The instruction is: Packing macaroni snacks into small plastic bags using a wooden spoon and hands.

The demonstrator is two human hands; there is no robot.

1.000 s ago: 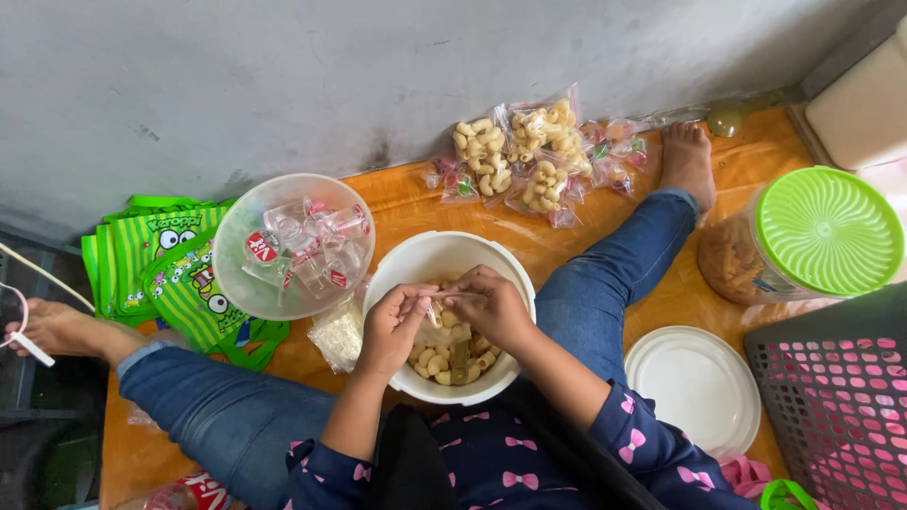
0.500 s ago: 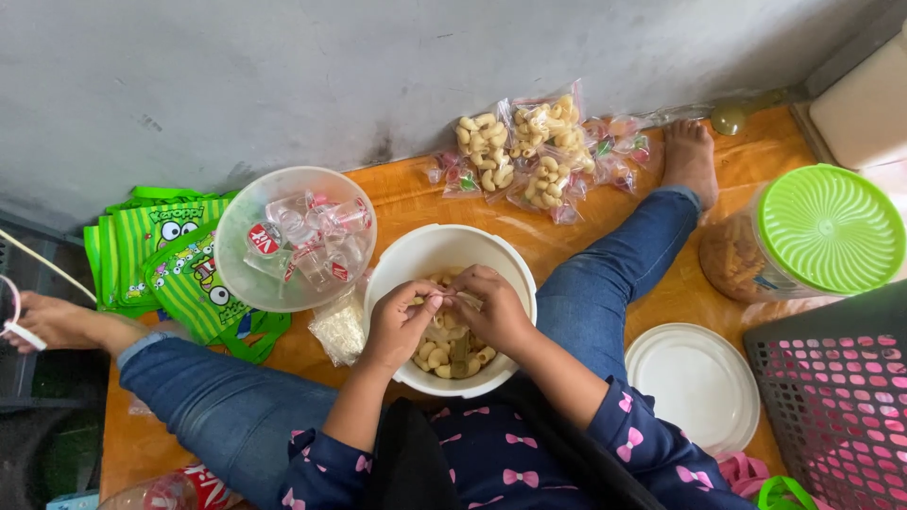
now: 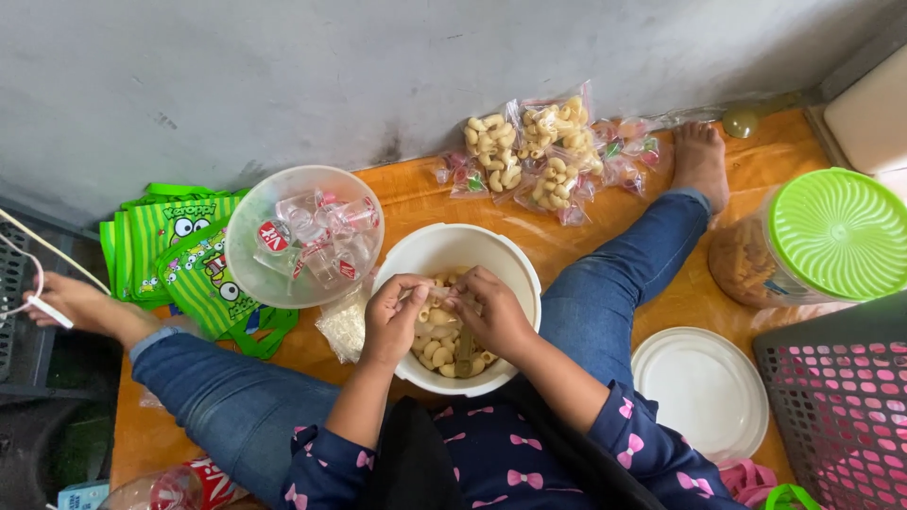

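Observation:
A white bucket point(image 3: 444, 247) stands between my legs, partly filled with pale macaroni-shaped snacks point(image 3: 439, 349). Over it, my left hand point(image 3: 394, 316) and my right hand point(image 3: 491, 310) meet and pinch a small clear plastic bag point(image 3: 440, 295) between the fingers. The bag is mostly hidden by my fingers. Filled small bags of snacks point(image 3: 529, 156) lie in a pile by the wall, beyond the bucket.
A clear bowl point(image 3: 304, 236) of small wrapped items rests left of the bucket, over green printed bags point(image 3: 179, 250). A white lid point(image 3: 704, 389) lies at right, near a jar with a green lid point(image 3: 836, 231) and a pink basket point(image 3: 846, 416). My legs spread both sides.
Both hands have lowered slightly toward the snacks in the bucket while still holding the small bag. Nothing else has moved.

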